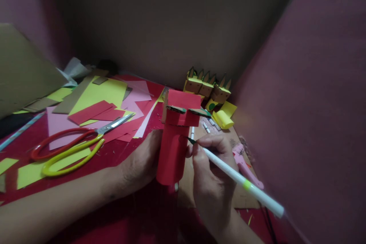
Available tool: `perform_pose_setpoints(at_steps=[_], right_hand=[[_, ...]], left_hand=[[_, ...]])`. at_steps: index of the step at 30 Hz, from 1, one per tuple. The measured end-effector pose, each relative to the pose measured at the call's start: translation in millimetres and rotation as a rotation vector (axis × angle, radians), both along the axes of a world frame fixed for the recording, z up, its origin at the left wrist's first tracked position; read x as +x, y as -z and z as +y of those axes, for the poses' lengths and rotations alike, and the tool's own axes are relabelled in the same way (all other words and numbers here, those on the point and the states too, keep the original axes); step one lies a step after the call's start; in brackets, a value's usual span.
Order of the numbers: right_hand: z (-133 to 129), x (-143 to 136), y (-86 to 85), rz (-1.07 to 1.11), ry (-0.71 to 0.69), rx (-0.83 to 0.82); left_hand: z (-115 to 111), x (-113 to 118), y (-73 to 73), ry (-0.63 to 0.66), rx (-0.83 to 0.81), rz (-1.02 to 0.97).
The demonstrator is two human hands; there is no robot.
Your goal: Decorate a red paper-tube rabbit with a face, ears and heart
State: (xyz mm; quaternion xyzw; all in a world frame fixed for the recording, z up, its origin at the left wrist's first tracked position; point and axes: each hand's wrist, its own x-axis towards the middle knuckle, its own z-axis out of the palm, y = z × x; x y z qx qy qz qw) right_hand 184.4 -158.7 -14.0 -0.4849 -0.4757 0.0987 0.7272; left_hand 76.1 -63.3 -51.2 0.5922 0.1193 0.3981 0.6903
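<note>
A red paper figure (pixel 173 154), a tube with a boxy red head, stands upright in front of me. Two dark green-edged cardboard pieces stick out from its head. My left hand (pixel 145 156) is wrapped round the tube from behind and the left, its fingers mostly hidden. Pinched in my right hand (pixel 213 171) is a white marker (pixel 234 175) with a light green band. Its dark green tip touches or nearly touches the upper right side of the tube, where a faint curved line shows.
Scissors (pixel 98 133) with red and yellow handles lie left among coloured paper (pixel 91 95). Yellow figures with cardboard faces (pixel 200 85) stand at the back. A yellow paper roll (pixel 223 119), a pink tool (pixel 247 169) and a cardboard sheet (pixel 246 198) are on the right, near the wall.
</note>
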Motion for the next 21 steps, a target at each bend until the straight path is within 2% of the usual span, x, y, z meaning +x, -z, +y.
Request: perform_pose_setpoints(at_steps=[10, 16, 21], right_hand=[[0.0, 0.0, -3.8, 0.02, 0.021, -0.018], [0.8, -1.7, -7.2, 0.006, 0.051, 0.034], [-2.6, -0.6, -1.8, 0.005, -0.009, 0.014]], left_hand=[[1.7, -0.5, 2.1, -0.022, 0.018, 0.026], [3.5, -3.7, 4.7, -0.022, 0.035, 0.036], [6.0, -4.0, 12.2, -0.017, 0.015, 0.028]])
